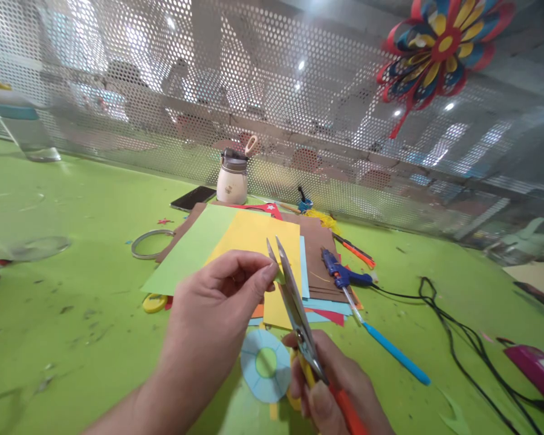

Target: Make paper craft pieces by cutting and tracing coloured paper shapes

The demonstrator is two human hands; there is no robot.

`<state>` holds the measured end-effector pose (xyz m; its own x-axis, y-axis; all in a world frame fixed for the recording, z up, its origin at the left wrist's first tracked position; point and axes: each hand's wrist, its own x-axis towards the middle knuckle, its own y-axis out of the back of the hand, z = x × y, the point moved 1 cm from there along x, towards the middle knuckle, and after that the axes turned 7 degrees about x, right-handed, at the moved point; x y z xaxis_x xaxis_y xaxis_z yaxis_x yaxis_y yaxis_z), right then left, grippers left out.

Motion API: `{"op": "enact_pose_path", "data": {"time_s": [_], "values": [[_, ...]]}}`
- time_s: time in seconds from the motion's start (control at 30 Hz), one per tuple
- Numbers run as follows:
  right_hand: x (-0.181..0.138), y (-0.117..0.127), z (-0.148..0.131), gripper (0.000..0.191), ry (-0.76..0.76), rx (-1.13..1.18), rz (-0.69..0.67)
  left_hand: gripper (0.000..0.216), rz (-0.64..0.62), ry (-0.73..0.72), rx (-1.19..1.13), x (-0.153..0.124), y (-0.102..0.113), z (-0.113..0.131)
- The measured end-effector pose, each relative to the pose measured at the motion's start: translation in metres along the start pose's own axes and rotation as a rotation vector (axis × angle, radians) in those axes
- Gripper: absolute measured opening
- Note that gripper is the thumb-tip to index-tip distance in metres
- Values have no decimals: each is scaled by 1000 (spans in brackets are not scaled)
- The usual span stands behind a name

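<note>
My right hand (350,376) is wrapped round the scissors (302,337), blades parted! A blue disc (250,376) lies between my hands. My left hand (211,311) pinches a green scrap (280,277) right by the blades, well short of the surface's (95,356) far edge; papers (254,232) beyond, then a jug (232,186) near that edge.

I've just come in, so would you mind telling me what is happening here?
A person's left hand pinches a small green piece, apparently paper, while the right hand holds scissors, blades slightly open, right at it. A light-blue paper disc with a green centre shows below, between the hands. Beyond are stacked coloured sheets, with a blue glue gun at their right edge.
</note>
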<state>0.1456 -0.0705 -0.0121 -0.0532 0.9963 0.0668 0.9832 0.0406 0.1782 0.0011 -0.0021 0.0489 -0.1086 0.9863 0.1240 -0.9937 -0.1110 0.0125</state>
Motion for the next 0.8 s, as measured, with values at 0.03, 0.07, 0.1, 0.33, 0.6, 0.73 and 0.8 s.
{"op": "enact_pose_path", "data": {"time_s": [0.03, 0.07, 0.1, 0.33, 0.6, 0.73, 0.8], "values": [[0, 0, 0, 73, 2, -4, 2, 5, 2, -2, 2, 0, 0, 0], [0, 0, 0, 73, 2, -5, 3, 4, 3, -6, 6, 0, 0, 0], [0, 0, 0, 73, -2, -2, 1, 4, 5, -15, 7, 0, 0, 0], [0, 0, -2, 74, -30, 18, -14, 10, 30, -97, -9, 2, 0, -1], [0, 0, 0, 71, 7, -17, -5, 4, 21, -67, -2, 2, 2, -4], [-1, 0, 1, 71, 15, -7, 3, 5, -28, -47, -43, 4, 2, -6], [-1, 0, 1, 70, 28, -5, 5, 5, -45, -33, -77, 5, 1, -6]]}}
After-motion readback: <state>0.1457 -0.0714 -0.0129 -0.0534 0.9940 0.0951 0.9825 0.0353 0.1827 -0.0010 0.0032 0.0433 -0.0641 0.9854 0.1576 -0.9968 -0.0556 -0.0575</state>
